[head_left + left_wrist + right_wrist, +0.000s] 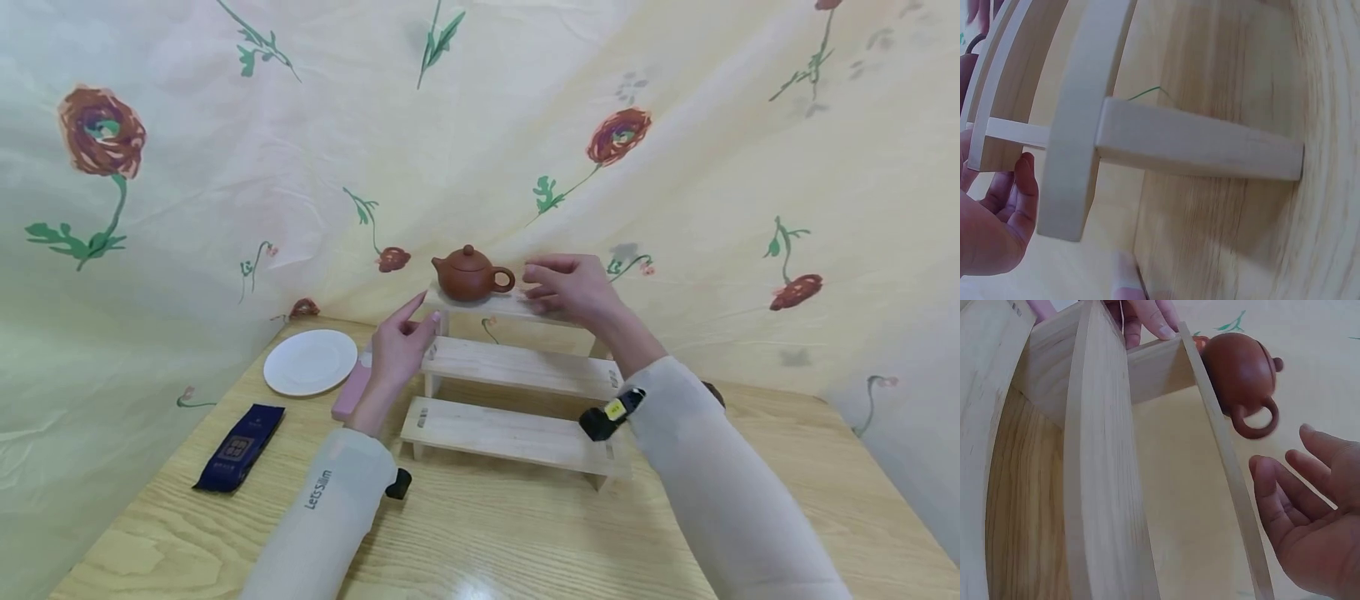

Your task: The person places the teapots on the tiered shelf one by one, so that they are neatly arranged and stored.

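A brown clay teapot [467,277] with a round-knobbed lid sits upright on the top shelf of a pale wooden three-step stand [517,429], spout to the left and handle to the right. My right hand [573,287] is just right of the handle, apart from it; loosely bent fingers hold nothing in the right wrist view. At the left end of the top shelf is my left hand [401,342], its index finger stretched toward the corner. The left wrist view has its fingers [1025,187] by the shelf's end; whether they press on the wood is unclear.
On the left of the wooden table [480,533] lie a white plate [310,362], a dark blue packet [240,447] and a pink object [350,392] partly behind my left arm. A dark object [715,393] shows past my right sleeve. Flowered cloth [480,125] hangs behind.
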{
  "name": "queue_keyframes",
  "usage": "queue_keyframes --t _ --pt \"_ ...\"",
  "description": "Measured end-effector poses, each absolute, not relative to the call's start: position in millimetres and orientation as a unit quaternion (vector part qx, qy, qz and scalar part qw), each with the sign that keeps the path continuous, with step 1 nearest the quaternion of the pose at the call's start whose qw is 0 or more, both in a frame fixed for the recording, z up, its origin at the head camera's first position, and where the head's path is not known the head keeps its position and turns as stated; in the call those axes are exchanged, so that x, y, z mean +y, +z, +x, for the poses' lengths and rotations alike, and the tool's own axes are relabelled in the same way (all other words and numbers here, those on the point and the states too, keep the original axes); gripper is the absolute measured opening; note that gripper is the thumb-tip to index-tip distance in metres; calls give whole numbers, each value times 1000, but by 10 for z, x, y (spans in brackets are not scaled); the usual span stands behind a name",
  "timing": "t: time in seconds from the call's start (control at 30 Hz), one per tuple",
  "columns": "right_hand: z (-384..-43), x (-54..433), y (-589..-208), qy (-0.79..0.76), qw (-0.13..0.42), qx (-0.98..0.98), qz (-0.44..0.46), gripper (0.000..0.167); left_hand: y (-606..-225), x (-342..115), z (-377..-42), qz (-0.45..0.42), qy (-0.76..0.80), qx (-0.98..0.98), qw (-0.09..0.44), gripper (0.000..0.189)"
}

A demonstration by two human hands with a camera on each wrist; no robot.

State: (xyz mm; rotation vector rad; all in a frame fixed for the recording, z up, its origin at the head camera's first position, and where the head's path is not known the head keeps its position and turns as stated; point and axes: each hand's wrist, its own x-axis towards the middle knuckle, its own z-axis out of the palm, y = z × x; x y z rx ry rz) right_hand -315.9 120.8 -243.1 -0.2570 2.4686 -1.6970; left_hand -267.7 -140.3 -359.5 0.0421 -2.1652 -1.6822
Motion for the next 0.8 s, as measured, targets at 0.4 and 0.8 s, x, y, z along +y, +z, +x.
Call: queue_keyframes --t 0.4,0.8 --pt "-2414 2369 -2669 -541 -36 838 -69 54 -3628 -1330 -2661 17 -617 -758 212 49" --pt "-1601 3552 -3189 -602 -99 791 -35 23 -3636 -1298 -2648 23 -614 -759 217 49"
